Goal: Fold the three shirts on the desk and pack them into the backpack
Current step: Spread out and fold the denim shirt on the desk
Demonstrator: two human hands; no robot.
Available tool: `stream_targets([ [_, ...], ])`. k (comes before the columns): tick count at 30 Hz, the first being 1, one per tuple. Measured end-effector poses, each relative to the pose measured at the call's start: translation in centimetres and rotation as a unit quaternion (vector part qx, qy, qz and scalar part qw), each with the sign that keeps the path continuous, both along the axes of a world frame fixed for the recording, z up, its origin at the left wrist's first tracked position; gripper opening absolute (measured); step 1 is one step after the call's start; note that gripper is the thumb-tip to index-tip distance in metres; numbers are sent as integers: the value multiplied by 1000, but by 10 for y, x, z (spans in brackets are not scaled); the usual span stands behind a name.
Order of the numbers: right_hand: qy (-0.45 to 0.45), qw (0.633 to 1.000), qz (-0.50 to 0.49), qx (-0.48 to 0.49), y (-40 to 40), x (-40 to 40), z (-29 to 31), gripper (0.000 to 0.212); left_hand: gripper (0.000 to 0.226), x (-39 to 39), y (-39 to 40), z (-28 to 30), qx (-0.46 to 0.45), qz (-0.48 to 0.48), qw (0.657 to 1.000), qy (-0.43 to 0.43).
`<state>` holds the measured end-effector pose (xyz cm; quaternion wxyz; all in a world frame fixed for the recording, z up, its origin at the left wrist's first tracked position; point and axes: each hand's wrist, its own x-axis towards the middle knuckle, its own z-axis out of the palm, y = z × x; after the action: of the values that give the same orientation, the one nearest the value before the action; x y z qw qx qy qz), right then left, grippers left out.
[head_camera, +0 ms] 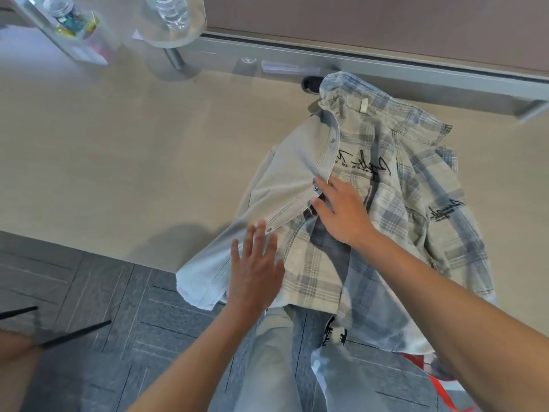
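Pale wood surface (118,150) w/ shirts heaped at my right, hems hanging off the near edge. Grey shirt (285,185) lies over the plaid shirt (416,185). Left hand (255,269) flat, fingers spread, on the grey hem. Right hand (341,209): fingers straight, grip released, resting at the button placket.

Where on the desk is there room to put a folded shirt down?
The desk is bare left of the shirt pile, from the front edge back to the bottle stands. The right side is crowded: shirts cover it and hang over the edge, with both hands on them.
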<state>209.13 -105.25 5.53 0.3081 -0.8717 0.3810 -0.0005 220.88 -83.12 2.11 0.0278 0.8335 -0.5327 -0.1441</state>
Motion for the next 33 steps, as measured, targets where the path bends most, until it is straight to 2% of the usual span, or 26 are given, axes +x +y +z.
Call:
stream_targets([
  [4, -63, 995, -50, 63, -2, -34, 14, 58, 60, -33, -22, 12, 5, -38, 999, 4],
  [10, -98, 990, -85, 55, -17, -96, 39, 60, 55, -86, -62, 36, 29, -58, 998, -19],
  [13, -80, 988, -119, 59, -31, -131, 44, 63, 52, -121, -78, 45, -23, -90, 995, 21],
  [17, -91, 981, -156, 77, -52, -170, 52, 55, 59, -180, -98, 56, -91, -119, 984, 93],
  [18, -83, 980, -156, 86, -56, -179, 52, 54, 61, -194, -104, 59, -75, -129, 982, 120],
  [20, -49, 981, -148, 118, -61, -195, 50, 53, 61, -212, -114, 61, 12, -138, 976, 169],
  [21, -36, 980, -145, 131, -61, -201, 46, 51, 59, -218, -117, 58, 43, -147, 974, 168],
  [24, -27, 978, -154, 136, -56, -214, 33, 50, 63, -223, -116, 53, 68, -151, 975, 148],
  [27, -47, 973, -189, 124, -51, -215, 28, 51, 72, -209, -106, 52, 37, -108, 986, 121],
  [33, -91, 973, -203, 67, -58, -177, 26, 49, 57, -143, -131, 62, -7, -9, 997, 73],
])
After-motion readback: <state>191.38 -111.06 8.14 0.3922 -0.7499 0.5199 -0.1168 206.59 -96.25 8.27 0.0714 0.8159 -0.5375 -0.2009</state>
